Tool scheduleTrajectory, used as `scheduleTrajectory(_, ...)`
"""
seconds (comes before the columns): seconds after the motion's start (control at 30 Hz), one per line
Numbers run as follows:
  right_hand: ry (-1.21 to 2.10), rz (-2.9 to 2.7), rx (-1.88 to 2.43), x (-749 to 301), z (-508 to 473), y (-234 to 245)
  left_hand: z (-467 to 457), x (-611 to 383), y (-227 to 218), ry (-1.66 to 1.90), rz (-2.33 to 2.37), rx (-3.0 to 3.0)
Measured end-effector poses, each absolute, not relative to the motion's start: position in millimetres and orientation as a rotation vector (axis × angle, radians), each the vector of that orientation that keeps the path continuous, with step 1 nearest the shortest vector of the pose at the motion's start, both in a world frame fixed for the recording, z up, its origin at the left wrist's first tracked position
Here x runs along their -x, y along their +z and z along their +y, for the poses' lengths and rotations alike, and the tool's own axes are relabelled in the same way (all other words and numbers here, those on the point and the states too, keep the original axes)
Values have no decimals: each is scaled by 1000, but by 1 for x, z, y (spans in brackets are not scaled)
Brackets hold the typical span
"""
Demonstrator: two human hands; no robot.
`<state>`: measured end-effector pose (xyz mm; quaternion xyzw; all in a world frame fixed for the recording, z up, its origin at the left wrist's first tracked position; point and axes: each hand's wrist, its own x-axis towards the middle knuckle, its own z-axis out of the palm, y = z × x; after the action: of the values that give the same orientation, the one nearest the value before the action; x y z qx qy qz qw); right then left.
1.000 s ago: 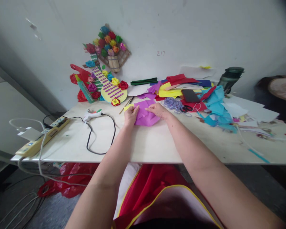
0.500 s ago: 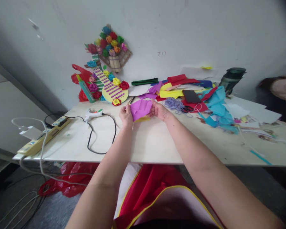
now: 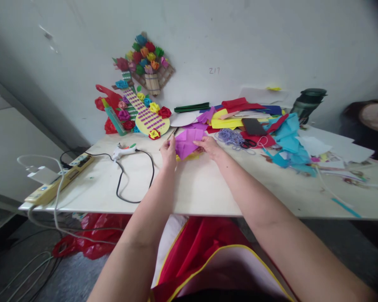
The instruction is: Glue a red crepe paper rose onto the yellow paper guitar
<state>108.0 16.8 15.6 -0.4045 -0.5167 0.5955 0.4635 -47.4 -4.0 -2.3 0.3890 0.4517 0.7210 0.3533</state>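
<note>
A creased sheet of purple crepe paper (image 3: 187, 143) is stretched between my hands, above the white table. My left hand (image 3: 169, 152) pinches its left edge, and my right hand (image 3: 208, 146) grips the right edge with thumb and fingers. Beneath the sheet, a strip of yellow paper (image 3: 192, 156) shows partly; whether it is held too I cannot tell. A dark thin tool (image 3: 174, 133) lies just behind my left hand. Off to the left rests a white glue gun (image 3: 124, 152) with its black cord looped on the table.
Coloured crepe paper (image 3: 228, 123), a phone (image 3: 253, 127), lilac yarn (image 3: 229, 137) and scissors (image 3: 248, 144) cover the back right. A guitar-shaped craft (image 3: 148, 119) with paper flowers leans at the back left, beside a glue bottle (image 3: 115, 119). A power strip (image 3: 61, 179) lies along the left edge.
My right fingers have gone from loosely spread behind the paper to gripping its right side. The purple paper is spread into a different shape, and both hands have shifted slightly.
</note>
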Motion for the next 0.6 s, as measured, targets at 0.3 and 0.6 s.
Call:
scheduleTrajectory(0.3,1434,-1417,1015,-122,22,15,-11,49,2,1694,1186,-1189)
scheduleTrajectory(0.6,1419,-1399,981,-123,23,13,-2,49,-6,1601,1222,-1222)
